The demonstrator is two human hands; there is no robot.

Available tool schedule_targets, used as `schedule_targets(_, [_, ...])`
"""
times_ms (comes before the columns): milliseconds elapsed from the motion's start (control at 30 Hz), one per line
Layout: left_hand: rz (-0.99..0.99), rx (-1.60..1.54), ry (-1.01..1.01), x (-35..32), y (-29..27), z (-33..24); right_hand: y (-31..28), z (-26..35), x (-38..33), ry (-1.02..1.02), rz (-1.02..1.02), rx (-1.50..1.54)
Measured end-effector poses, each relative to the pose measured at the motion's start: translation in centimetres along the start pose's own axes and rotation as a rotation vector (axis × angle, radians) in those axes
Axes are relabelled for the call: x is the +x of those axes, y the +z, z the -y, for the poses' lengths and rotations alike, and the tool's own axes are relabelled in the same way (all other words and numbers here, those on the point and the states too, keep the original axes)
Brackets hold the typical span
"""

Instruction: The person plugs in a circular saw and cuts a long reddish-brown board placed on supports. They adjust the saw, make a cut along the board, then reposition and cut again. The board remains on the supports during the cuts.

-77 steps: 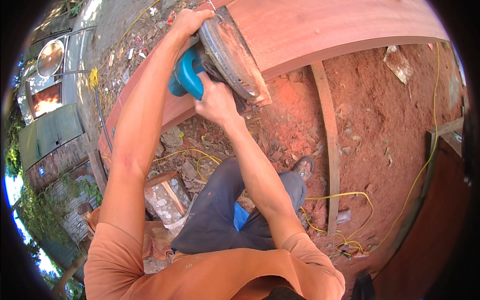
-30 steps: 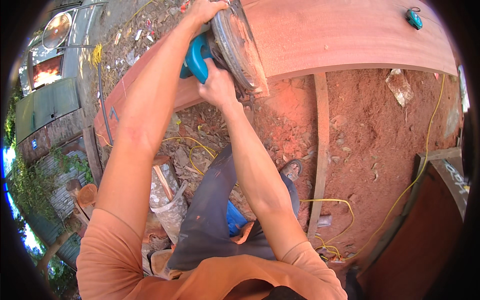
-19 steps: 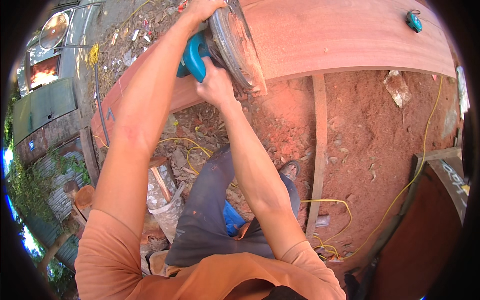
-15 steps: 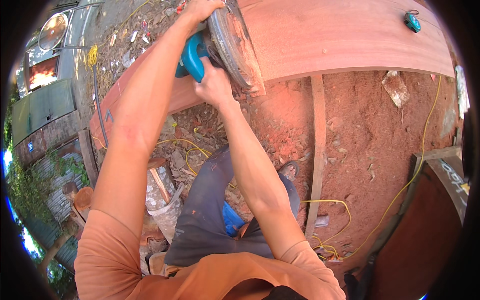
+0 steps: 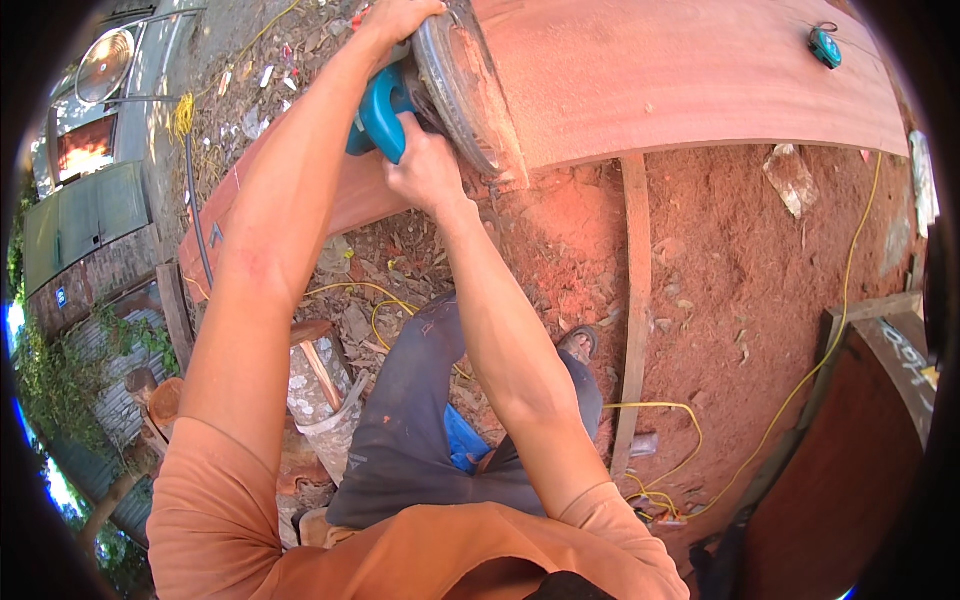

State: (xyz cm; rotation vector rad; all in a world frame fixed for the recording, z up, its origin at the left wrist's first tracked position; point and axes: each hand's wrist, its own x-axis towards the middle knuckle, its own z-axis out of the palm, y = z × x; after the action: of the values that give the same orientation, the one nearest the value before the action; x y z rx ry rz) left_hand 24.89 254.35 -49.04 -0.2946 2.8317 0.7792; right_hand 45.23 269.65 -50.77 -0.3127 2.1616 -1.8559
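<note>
A circular saw [image 5: 455, 95] with a teal rear handle [image 5: 384, 112] rests on a wide reddish wooden board [image 5: 650, 80]. My right hand [image 5: 428, 168] is wrapped round that handle at the near side. Farther off, at the top edge of the head view, my left hand [image 5: 402, 16] grips the front of the saw, its fingers partly hidden. A cut line with sawdust shows just right of the saw's guard, running to the board's near edge. The blade's contact with the wood is hidden.
A teal tape measure [image 5: 824, 46] lies on the board's right end. Beneath the board runs a wooden support beam [image 5: 636, 300]. A yellow cord [image 5: 850, 290] snakes over the dirt floor. A stump [image 5: 325, 400] stands beside my leg, and a dark panel [image 5: 850, 450] at lower right.
The saw and both hands have shifted slightly left and away from me. The sliver of wood beside the guard at the near edge shows less than before.
</note>
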Motion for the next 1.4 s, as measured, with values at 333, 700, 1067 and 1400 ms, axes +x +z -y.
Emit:
schedule_targets(333, [-0.032, -0.320, -0.123, -0.9, -0.1, -2.6, 0.3, -0.3, 0.9, -0.026, -0.011, -0.014])
schedule_targets(700, [0.004, -0.011, -0.011, 1.0, -0.9, -0.2, 0.5, -0.5, 1.7, -0.047, -0.025, -0.012])
schedule_targets(1067, [0.000, -0.009, -0.009, 1.6, -0.8, 0.2, 0.6, -0.6, 2.2, -0.041, -0.022, -0.010])
schedule_targets(1400, [0.003, 0.034, -0.011, 2.8, -1.1, 0.5, 0.4, -0.3, 2.8, -0.034, -0.004, -0.006])
